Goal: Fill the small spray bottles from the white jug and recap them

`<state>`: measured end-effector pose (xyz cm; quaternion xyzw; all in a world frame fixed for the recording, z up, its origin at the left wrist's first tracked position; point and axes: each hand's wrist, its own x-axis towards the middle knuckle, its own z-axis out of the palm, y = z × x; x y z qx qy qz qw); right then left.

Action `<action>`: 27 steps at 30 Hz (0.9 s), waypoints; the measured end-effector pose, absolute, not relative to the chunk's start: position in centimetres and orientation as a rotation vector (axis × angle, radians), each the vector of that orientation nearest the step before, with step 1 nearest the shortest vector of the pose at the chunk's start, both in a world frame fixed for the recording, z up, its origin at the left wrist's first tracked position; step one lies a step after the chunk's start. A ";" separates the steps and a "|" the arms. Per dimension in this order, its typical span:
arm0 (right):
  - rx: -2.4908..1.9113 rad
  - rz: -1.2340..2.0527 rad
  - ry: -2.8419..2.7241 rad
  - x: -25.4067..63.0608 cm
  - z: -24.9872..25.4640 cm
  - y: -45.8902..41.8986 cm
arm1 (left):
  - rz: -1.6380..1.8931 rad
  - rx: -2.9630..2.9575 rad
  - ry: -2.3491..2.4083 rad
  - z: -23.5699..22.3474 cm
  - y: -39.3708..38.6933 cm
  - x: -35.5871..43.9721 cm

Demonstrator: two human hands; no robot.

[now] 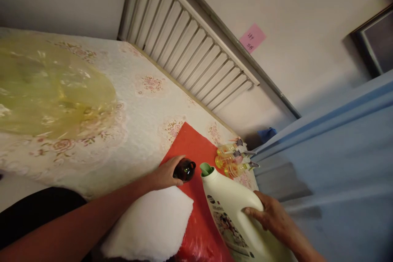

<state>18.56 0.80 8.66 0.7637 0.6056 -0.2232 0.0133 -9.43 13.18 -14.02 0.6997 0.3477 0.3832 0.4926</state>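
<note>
Left grip (166, 174): closed round a small dark bottle (185, 170), fingers on its far side, thumb on the near side. Bottle mouth is open, on the side away from my palm.

Right grip (272, 215): closed on the handle of a large pale-green jug (229, 198), thumb visible over it; the other fingers are partly hidden. Jug is tilted, its open green spout (206, 169) just beside the dark bottle, with a narrow gap in view. A printed label (229, 229) runs down its side.

Just below the left grip, toward me: a white fluffy pad (153, 225). Beside the pad and partly behind the jug, glossy red plastic (198, 239). Under and beyond the left grip, a flat red sheet (196, 145) on the tabletop (138, 120), which has a floral cover.

Past the jug spout, ahead of the right grip: a cluster of pump bottles (233, 170) holding yellow liquid, near the sheet's edge.

Farther, left of the left grip: a crumpled translucent yellow bag (58, 90). Right of the right grip, a blue curtain (344, 151).

Farthest ahead of both grips: a white radiator (187, 37) and, above its rail, a pink note (252, 38) with handwriting I cannot read.
</note>
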 end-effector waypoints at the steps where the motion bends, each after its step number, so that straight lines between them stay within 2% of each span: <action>1: 2.373 -0.699 1.889 18.4 8.7 0.9 | 0.930 1.700 0.846 -14.1 13.2 -9.4; 16: 2.216 -0.510 1.934 16.8 9.7 2.5 | 1.001 1.701 0.818 -14.9 13.4 -9.2; 27: 2.140 -0.498 1.933 16.0 11.0 3.7 | 1.001 1.710 0.807 -15.1 13.3 -9.3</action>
